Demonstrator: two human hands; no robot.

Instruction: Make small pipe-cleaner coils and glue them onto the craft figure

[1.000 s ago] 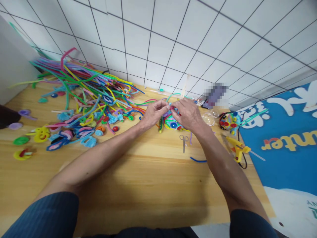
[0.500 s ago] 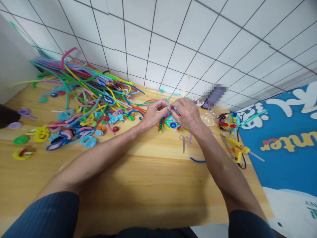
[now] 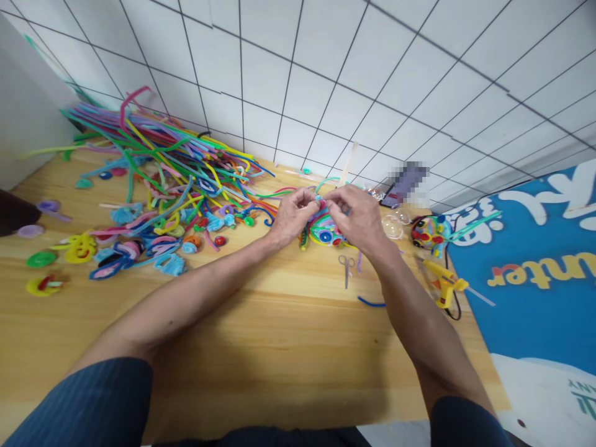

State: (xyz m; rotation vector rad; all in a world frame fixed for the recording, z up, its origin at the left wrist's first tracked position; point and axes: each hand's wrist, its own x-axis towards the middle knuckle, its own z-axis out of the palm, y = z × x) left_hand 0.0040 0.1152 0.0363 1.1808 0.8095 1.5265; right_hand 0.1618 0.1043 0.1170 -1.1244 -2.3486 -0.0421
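Note:
My left hand (image 3: 293, 218) and my right hand (image 3: 356, 218) come together near the back of the table, fingers closed in a pinch. Between their fingertips is a small pink and blue piece (image 3: 321, 202), mostly covered, so its exact shape is unclear. Just below the hands lies a colourful pipe-cleaner figure (image 3: 326, 237) with a blue round spot and a red one; my right hand hides part of it. A pair of scissors (image 3: 346, 270) lies on the table in front of the figure, with a blue pipe-cleaner piece (image 3: 371, 302) closer to me.
A heap of pipe cleaners (image 3: 158, 143) fills the back left, with several coiled pieces (image 3: 125, 254) before it. At right are a yellow glue gun (image 3: 444, 282), a finished-looking colourful figure (image 3: 428, 234), clear domes (image 3: 393, 225) and a phone (image 3: 403, 185). A tiled wall (image 3: 265, 81) stands behind.
The fingertips of my right hand have shifted slightly, and more of the pink piece shows between the hands. The view has moved a little; the things on the table stay put.

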